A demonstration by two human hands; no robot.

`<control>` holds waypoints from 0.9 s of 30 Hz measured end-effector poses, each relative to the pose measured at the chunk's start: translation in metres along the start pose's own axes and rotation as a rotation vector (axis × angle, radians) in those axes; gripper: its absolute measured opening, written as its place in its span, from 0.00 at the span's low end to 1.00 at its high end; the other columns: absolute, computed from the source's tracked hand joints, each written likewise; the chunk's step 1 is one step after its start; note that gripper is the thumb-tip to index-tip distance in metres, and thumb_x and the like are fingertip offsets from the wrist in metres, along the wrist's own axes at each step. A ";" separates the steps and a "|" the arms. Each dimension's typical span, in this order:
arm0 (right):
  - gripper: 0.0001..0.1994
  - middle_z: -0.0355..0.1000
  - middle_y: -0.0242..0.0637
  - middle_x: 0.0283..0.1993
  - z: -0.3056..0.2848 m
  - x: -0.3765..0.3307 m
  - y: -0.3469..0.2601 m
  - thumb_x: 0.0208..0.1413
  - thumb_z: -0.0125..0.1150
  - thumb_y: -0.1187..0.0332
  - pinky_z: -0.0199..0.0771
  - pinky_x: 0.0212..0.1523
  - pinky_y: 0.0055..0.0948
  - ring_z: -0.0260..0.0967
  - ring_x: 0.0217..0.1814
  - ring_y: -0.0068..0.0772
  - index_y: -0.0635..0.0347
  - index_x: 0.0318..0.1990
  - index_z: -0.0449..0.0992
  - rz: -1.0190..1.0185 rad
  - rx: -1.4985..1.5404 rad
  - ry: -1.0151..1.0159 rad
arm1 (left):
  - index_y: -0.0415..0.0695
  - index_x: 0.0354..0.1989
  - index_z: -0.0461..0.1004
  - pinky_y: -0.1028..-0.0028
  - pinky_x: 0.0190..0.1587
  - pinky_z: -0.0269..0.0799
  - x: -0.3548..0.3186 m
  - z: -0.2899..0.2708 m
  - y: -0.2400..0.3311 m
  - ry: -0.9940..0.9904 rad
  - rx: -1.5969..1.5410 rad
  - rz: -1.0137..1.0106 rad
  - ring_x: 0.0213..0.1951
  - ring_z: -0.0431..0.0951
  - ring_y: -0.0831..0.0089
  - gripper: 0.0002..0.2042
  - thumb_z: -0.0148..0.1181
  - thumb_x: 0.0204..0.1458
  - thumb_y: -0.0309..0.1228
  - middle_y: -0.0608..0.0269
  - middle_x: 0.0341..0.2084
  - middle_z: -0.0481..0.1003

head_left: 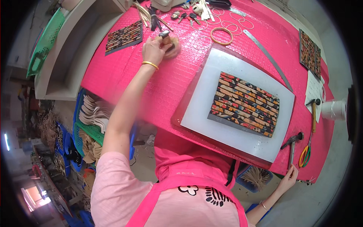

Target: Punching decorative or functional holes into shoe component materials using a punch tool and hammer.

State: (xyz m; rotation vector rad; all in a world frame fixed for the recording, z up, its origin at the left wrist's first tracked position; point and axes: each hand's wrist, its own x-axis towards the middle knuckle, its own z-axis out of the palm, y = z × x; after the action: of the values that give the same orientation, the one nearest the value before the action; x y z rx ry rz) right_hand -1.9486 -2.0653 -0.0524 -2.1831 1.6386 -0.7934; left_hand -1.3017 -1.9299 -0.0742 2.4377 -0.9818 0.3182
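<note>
My left hand (154,50) is closed at the table's far left, at a small brown object (166,40) with a dark metallic top. A round tan shape beside it is smeared by motion, so its kind is unclear. At the near right edge, my right hand (290,174) has its fingers closed round the handle end of a hammer (292,150), whose dark head lies on the table. In front of me, a strip-patterned fabric panel (245,104) in black, tan and red rests on a white board (198,108).
Two similar panels lie at far left (124,36) and far right (310,52). A metal ruler (266,56), tan ring (222,36), scissors (304,156) and another hammer (313,109) lie on the pink table cover (113,79). A white spool (333,110) stands at right.
</note>
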 end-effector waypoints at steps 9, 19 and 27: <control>0.21 0.64 0.51 0.44 -0.019 -0.034 0.080 0.52 0.53 0.63 0.58 0.49 0.41 0.60 0.49 0.50 0.58 0.53 0.62 0.043 -0.406 -0.023 | 0.39 0.30 0.76 0.76 0.23 0.64 -0.010 -0.055 0.068 0.078 -0.777 0.074 0.20 0.71 0.76 0.10 0.59 0.45 0.34 0.61 0.17 0.73; 0.18 0.64 0.50 0.36 -0.027 0.011 0.049 0.39 0.51 0.79 0.61 0.44 0.41 0.62 0.44 0.52 0.63 0.42 0.61 0.063 -0.395 -0.293 | 0.35 0.35 0.73 0.80 0.35 0.66 -0.041 0.025 0.228 -0.767 -1.234 0.072 0.29 0.71 0.81 0.13 0.55 0.50 0.34 0.64 0.26 0.74; 0.16 0.62 0.50 0.35 -0.026 0.023 0.049 0.38 0.48 0.80 0.61 0.42 0.38 0.61 0.40 0.51 0.66 0.39 0.61 0.029 -0.279 -0.391 | 0.33 0.38 0.70 0.78 0.37 0.69 -0.062 0.016 0.211 -0.749 -1.237 -0.171 0.32 0.72 0.79 0.14 0.54 0.51 0.34 0.62 0.30 0.73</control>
State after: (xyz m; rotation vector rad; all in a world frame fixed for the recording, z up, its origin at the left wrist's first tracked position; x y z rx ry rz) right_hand -1.9972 -2.0997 -0.0522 -2.3033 1.6445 -0.1158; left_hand -1.4930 -2.0327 -0.0375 1.3969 -0.8162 -1.0335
